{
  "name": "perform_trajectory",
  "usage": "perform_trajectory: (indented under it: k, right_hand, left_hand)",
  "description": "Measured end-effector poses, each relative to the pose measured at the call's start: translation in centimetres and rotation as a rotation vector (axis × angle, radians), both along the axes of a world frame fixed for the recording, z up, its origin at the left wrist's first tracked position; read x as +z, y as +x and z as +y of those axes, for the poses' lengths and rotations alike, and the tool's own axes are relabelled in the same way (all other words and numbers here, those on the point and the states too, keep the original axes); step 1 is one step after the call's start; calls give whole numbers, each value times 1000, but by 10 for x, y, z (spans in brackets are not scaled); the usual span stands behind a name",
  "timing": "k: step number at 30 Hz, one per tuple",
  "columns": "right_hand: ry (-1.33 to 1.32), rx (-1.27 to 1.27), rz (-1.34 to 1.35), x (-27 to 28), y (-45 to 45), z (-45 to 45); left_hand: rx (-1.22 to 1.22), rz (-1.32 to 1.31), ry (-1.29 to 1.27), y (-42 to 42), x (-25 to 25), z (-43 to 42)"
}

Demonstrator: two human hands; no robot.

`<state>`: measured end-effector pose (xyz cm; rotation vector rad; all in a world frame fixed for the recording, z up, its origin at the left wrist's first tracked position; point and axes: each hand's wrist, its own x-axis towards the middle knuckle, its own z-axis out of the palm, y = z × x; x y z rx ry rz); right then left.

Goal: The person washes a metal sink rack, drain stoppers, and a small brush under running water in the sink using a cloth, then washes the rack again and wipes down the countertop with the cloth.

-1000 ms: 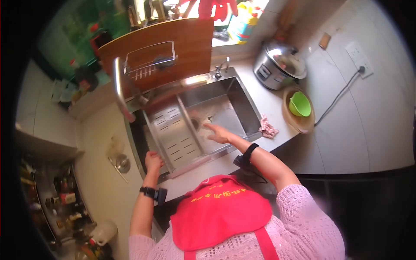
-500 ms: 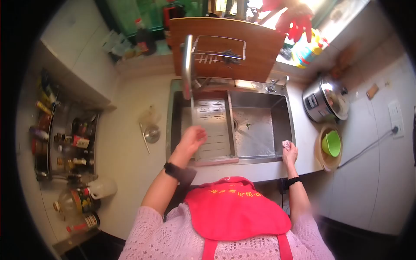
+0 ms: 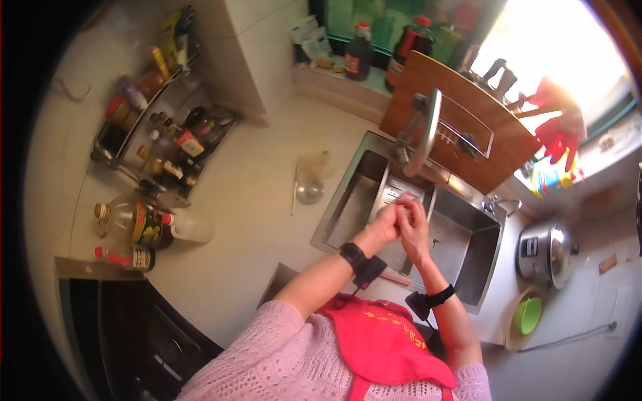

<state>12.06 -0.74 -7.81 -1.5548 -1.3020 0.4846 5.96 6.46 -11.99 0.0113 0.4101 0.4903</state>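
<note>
Over the slotted silver metal tray [image 3: 393,192] lying in the rectangular stainless-steel sink [image 3: 453,246], the person's bare left hand [image 3: 384,224] and bare right hand [image 3: 414,226] meet, fingers curled closely in against each other; whether anything is held between them cannot be told. Beyond them, the curved silver tap [image 3: 430,137] rises before the upright brown wooden board [image 3: 468,107].

White glare from the window [image 3: 552,47]
</note>
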Motion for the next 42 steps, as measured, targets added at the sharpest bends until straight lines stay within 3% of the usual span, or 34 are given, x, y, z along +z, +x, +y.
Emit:
perform_trajectory:
  k: [2,4,5,7,9,11,14,15,19,20,21,23,26,27,28,29,31,33,35,39,40,42]
  right_hand:
    - [-164,-229,-176,-10,4,9]
    - [-140,-281,119,-21,21,20]
    - [-193,-81,548,-42,28,20]
    - [-224,-10,576,-25,-8,10]
    - [-228,1,591,-17,-19,15]
    - [-206,-48,601,-23,-7,28]
    - [-162,-139,616,-32,15,46]
    - [-148,-169,623,-33,17,48]
    - [-389,-212,726,-1,-26,32]
    - [-454,-230,752,2,-30,26]
    - [-445,-214,690,-1,-26,25]
    - [-425,-187,572,-13,-15,26]
    - [-389,-155,411,-26,-1,28]
    - [-282,-214,580,-23,1,28]
    - [-161,-267,741,-20,3,28]
    - [-200,-247,879,-23,6,25]
    - [-552,-224,797,-38,9,19]
    - [-465,-143,630,-54,-16,2]
    - [-366,-97,429,-70,-23,-3]
    - [-209,-119,9,-107,28,19]
    - [-497,-157,378,-57,35,21]
    - [-520,-204,608,-78,55,31]
  left_hand:
    - [55,-36,61,2,7,-23]
    - [61,-99,180,-3,0,-29]
    - [99,-41,135,-1,-1,-28]
    - [160,74,40,3,-6,-24]
    - [137,108,12,10,-80,3]
    - [344,102,21,-22,-7,0]
    - [103,73,32,11,-36,-20]
    - [142,22,160,2,-14,-35]
    - [102,44,50,-2,-11,-28]
    - [42,155,23,-3,-18,-16]
    - [-21,266,1,-13,-18,1]
    - [72,235,134,-15,-45,0]
    - [28,58,39,4,-41,-25]
    - [111,-3,90,-2,1,-38]
    - [86,24,109,-2,-5,-41]
    - [61,50,131,0,-16,-39]
    - [-19,90,103,-4,-29,-22]
    - [-43,163,118,-11,-61,8]
    - [142,367,229,-6,-58,9]
    - [-5,174,166,-5,-50,-30]
    - [-113,117,284,-13,-44,-28]
    - [-243,111,204,-26,-34,-24]
